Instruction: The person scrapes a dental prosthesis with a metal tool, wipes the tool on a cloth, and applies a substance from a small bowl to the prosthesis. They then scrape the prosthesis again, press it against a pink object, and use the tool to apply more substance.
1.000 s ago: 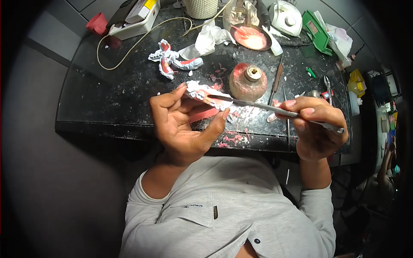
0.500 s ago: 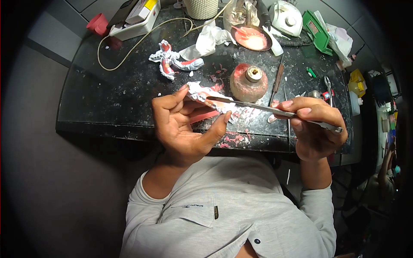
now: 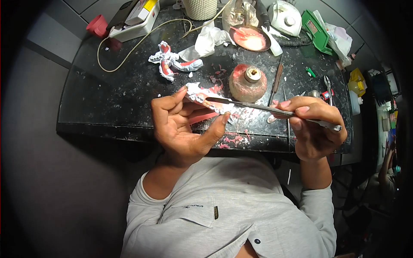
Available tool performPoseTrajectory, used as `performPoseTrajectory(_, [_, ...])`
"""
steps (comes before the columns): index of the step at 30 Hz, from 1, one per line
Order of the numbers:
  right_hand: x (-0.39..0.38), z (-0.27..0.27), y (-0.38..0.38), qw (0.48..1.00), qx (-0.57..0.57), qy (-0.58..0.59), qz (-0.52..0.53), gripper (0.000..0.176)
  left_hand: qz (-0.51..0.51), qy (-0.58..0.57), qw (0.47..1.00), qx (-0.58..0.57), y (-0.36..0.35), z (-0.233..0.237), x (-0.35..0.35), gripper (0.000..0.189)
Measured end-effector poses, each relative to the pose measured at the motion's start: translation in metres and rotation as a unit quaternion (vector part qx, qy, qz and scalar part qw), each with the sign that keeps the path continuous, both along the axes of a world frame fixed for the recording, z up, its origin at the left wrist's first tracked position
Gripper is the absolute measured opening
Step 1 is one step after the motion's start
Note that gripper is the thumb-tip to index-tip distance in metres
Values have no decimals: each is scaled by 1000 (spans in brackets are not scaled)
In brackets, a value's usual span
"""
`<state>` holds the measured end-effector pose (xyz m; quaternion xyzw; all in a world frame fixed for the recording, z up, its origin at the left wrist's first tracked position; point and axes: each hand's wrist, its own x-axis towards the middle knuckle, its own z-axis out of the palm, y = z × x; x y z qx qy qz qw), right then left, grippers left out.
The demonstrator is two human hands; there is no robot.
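Note:
My left hand (image 3: 180, 131) is closed on a white plaster dental cast (image 3: 195, 90) with pink wax and teeth along it, gripped between the thumb and fingertips. Pinched in my right hand (image 3: 320, 122) is a slim metal wax carver (image 3: 262, 107), pointing left. Its dark tip overlaps the wax by the teeth. Just beyond the cast stands a round, wax-smeared spirit lamp (image 3: 248, 88) with a metal collar. Further back lie more white cast pieces (image 3: 167, 61) with pink wax on them.
Pink and white shavings litter the black bench (image 3: 107, 107). A brown-handled knife (image 3: 278, 78) and pliers (image 3: 328, 88) lie to the right. At the back are a pan (image 3: 267, 45) of pink and white material, crumpled tissue (image 3: 207, 41), a cable (image 3: 124, 60) and a white tray (image 3: 137, 26).
The carver's tip has shifted very slightly left over the wax. Both hands keep their grips and stay almost in place.

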<state>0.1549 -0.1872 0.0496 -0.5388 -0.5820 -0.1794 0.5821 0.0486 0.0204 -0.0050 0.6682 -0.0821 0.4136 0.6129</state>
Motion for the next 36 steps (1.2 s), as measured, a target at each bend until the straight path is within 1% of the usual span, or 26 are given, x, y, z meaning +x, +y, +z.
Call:
performPoseTrajectory(4, [0,0,-2,1000,4,-2,1,38,5,-7,1000,19,2,1,0,68])
performPoseTrajectory(7, [-1,0,-3,1000,1,25,-6,38,6,-6,1000,17,2,0,0,68])
performPoseTrajectory(10, [-1,1,-3,1000,-21,16,-5,37,3,-9,1000,19,1,0,0,67])
performPoseTrajectory(13, [-2,-2,-2,1000,4,7,-15,35,-5,-13,1000,9,2,0,0,67])
performPoseTrajectory(16, [-1,-3,-7,999,10,38,-12,34,0,-12,1000,15,2,0,0,67])
performPoseTrajectory(19, [0,0,-10,998,-22,53,-8,33,-4,-6,1000,12,1,0,-1,68])
performPoseTrajectory(22, [-1,-2,-6,998,-8,56,1,30,-20,-5,1000,0,2,-1,-2,69])
performPoseTrajectory(24, [-2,-3,-2,997,30,69,9,26,-17,-16,1000,14,1,-1,-1,70])
performPoseTrajectory(31, [0,-3,-11,996,39,80,25,21,-32,-23,999,25,4,-1,-3,71])
performPoseTrajectory(33, [-1,4,-12,988,53,143,39,17,-59,-21,998,21,5,-1,-4,72])
performPoseTrajectory(34, [-2,6,-13,984,67,163,20,15,-58,-23,998,21,6,-2,-4,72])
performPoseTrajectory(36, [-1,7,-14,978,81,193,14,16,-92,-9,995,-24,6,-3,-4,74])
